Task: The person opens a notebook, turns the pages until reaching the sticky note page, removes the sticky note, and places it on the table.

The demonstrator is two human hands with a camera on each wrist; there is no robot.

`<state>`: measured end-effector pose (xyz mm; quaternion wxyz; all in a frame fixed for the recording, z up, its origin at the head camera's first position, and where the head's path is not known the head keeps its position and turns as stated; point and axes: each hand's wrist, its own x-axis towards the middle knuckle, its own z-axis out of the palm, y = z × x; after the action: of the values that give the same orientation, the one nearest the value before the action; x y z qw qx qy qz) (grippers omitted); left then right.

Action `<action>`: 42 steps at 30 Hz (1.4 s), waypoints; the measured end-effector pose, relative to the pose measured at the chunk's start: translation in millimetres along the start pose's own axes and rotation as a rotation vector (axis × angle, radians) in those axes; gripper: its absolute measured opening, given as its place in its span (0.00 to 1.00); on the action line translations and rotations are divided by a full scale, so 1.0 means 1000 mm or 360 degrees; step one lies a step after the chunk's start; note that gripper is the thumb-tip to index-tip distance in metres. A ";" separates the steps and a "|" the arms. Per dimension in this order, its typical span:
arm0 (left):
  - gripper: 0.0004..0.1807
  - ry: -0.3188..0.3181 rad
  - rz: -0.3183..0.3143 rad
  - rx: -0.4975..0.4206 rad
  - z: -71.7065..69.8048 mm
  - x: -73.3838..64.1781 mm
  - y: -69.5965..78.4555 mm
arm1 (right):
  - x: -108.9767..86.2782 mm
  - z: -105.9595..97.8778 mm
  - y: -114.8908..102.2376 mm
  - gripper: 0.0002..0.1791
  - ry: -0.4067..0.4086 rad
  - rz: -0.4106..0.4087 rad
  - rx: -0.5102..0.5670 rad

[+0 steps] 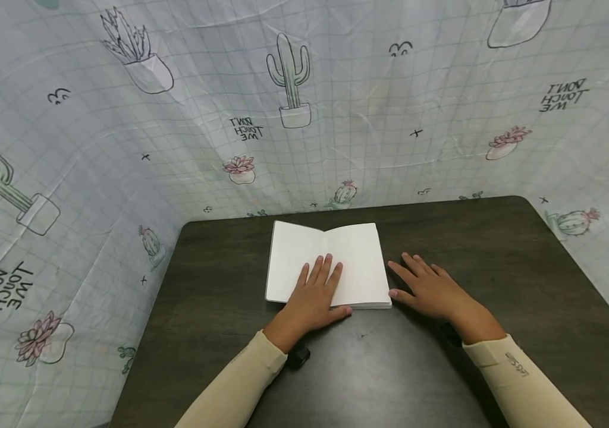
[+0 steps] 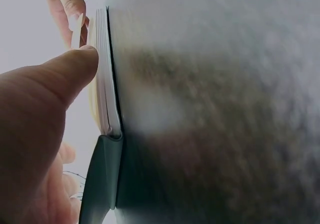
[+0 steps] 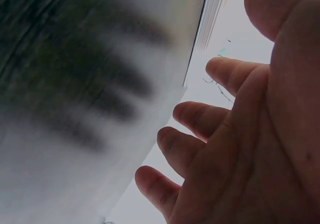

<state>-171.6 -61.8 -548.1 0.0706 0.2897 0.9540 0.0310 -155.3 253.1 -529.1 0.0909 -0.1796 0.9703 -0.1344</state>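
Note:
An open notebook point(image 1: 360, 255) with blank white pages lies on the dark table. My left hand point(image 1: 312, 300) rests on it with straight fingers spread across the lower middle of the spread, mostly on the left page. In the left wrist view the thumb lies by the page edges point(image 2: 104, 79), above a dark green cover point(image 2: 102, 171). Just beyond the notebook's right edge is my right hand point(image 1: 433, 294), its fingers extended and apart. The right wrist view shows that palm point(image 3: 260, 149) holding nothing, with the notebook's edge point(image 3: 204, 29) close to the fingers.
The dark wooden table point(image 1: 213, 351) has rounded far corners. A pale grid-patterned curtain point(image 1: 358, 95) with cactus drawings stands behind it and along both sides. A small black device point(image 1: 298, 358) sits under the left wrist.

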 end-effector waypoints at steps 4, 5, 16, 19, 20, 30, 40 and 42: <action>0.59 0.0012 -0.0016 0.0007 0.000 0.001 0.001 | -0.001 0.000 0.001 0.43 -0.0006 0.0002 -0.0012; 0.59 0.0016 -0.0020 0.0009 0.001 0.002 0.001 | -0.002 0.000 0.001 0.43 -0.0007 0.0002 -0.0015; 0.58 0.0108 -0.0032 0.0006 -0.003 0.000 0.003 | -0.002 0.002 0.003 0.42 -0.0011 0.0020 -0.0018; 0.58 0.0118 -0.0033 0.0006 -0.004 -0.001 0.003 | -0.002 0.002 0.003 0.43 -0.0008 0.0022 -0.0010; 0.58 0.0122 -0.0033 0.0011 -0.005 -0.001 0.003 | -0.002 0.002 0.003 0.43 -0.0004 0.0019 -0.0007; 0.59 0.0149 -0.0061 0.0013 -0.010 -0.005 0.000 | 0.001 0.001 0.001 0.43 -0.0001 0.0005 -0.0007; 0.58 0.0196 -0.0114 -0.0012 -0.020 -0.014 -0.005 | 0.007 -0.002 -0.006 0.43 0.0014 -0.0040 -0.0040; 0.58 0.0201 -0.0122 -0.0013 -0.020 -0.016 -0.007 | 0.008 -0.002 -0.007 0.42 0.0013 -0.0050 -0.0047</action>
<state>-165.4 -76.3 -526.9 0.0125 0.2503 0.9668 0.0505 -160.6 243.9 -526.0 0.0820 -0.1957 0.9696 -0.1222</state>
